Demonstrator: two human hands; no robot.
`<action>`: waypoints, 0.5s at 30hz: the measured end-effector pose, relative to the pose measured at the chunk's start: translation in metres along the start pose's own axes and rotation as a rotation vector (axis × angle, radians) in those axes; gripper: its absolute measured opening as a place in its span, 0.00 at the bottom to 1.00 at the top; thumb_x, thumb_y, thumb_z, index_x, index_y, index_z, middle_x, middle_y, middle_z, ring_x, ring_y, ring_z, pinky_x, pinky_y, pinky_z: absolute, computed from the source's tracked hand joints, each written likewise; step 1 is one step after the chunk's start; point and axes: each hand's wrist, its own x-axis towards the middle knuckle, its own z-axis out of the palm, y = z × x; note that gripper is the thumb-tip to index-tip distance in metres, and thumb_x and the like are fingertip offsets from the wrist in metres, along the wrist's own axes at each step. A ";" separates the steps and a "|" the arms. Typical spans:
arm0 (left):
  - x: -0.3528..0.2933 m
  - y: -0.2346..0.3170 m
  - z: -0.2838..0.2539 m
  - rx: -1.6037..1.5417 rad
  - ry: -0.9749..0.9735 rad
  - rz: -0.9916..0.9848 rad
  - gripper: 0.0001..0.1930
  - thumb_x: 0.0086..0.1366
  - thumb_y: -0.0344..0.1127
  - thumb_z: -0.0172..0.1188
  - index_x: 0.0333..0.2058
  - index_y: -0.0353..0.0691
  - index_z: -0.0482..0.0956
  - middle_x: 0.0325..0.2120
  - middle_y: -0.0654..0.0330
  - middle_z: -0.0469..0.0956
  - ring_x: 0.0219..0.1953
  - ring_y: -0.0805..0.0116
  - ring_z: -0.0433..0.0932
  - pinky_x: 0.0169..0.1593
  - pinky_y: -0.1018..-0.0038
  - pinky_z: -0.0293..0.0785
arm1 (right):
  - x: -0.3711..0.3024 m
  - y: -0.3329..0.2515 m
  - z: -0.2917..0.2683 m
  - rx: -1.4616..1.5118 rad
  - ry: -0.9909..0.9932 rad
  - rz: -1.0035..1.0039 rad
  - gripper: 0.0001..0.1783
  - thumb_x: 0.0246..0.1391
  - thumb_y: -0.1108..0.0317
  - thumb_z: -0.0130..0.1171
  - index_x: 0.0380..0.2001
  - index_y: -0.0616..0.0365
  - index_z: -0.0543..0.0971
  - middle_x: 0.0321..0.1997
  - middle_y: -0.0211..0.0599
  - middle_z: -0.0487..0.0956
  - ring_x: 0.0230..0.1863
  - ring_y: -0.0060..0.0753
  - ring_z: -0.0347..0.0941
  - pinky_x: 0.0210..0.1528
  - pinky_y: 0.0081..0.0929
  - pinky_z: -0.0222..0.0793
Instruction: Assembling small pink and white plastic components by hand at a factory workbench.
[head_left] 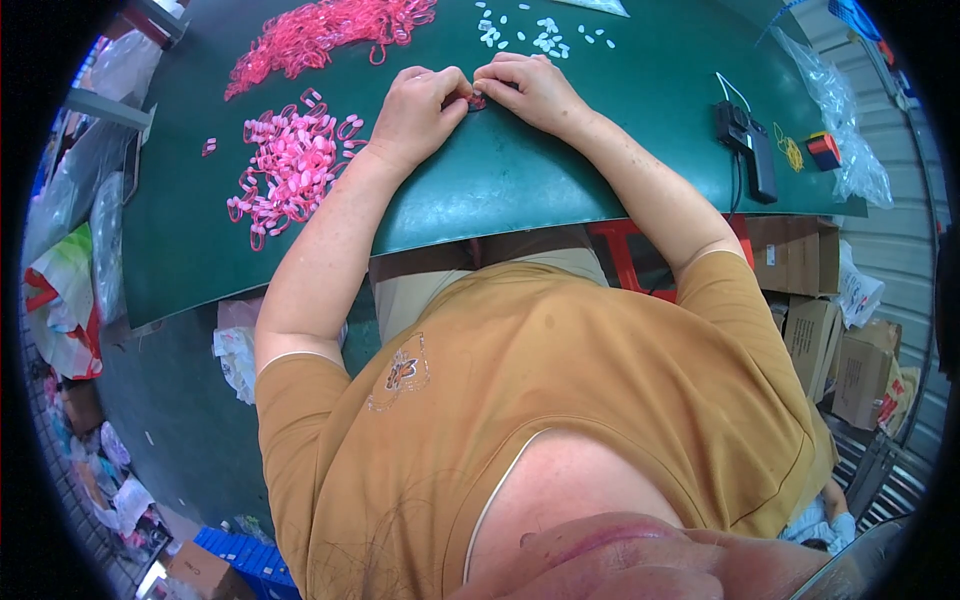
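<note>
On the green table (pixel 560 190), a heap of pink plastic loops (pixel 290 165) lies at nine o'clock of my left hand (pixel 420 105). Both it and my right hand (pixel 530 88) are pinched shut on one small pink clip (pixel 477 100) at twelve o'clock; it seems light, stiff and slippery, best gripped by its edges.

both bare forearms come up from the lower part of the view and angle inward, so the hands meet at the top centre. the left hand (pixel 418 105) lies knuckles up, its fingers curled down and inward, the fingertips pinched together at its right edge. the right hand (pixel 530 90) mirrors it, back of the hand upward, fingers bent and bunched toward its left edge. the fingertips of the two hands touch one another, closed tight on something too small to make out. both wrists are nearly straight, elbows spread wide apart.
</note>
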 end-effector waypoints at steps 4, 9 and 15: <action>-0.001 0.000 0.000 0.003 0.003 0.000 0.05 0.63 0.32 0.68 0.37 0.44 0.83 0.32 0.59 0.86 0.41 0.56 0.84 0.55 0.61 0.76 | 0.001 -0.002 -0.001 0.009 -0.028 -0.015 0.11 0.66 0.62 0.64 0.43 0.57 0.88 0.38 0.37 0.85 0.39 0.43 0.84 0.43 0.36 0.80; -0.001 0.001 0.000 -0.007 0.000 0.009 0.05 0.61 0.32 0.68 0.35 0.44 0.83 0.31 0.59 0.85 0.39 0.56 0.84 0.55 0.61 0.77 | 0.000 -0.001 -0.003 -0.053 -0.031 -0.080 0.11 0.66 0.62 0.63 0.42 0.56 0.88 0.37 0.37 0.84 0.38 0.45 0.84 0.42 0.38 0.80; 0.000 0.002 0.002 -0.012 0.020 0.050 0.04 0.60 0.31 0.67 0.34 0.43 0.83 0.30 0.59 0.85 0.38 0.56 0.84 0.56 0.61 0.77 | -0.005 -0.002 -0.004 -0.091 -0.022 -0.079 0.12 0.66 0.59 0.62 0.40 0.53 0.88 0.38 0.34 0.85 0.38 0.43 0.84 0.43 0.41 0.78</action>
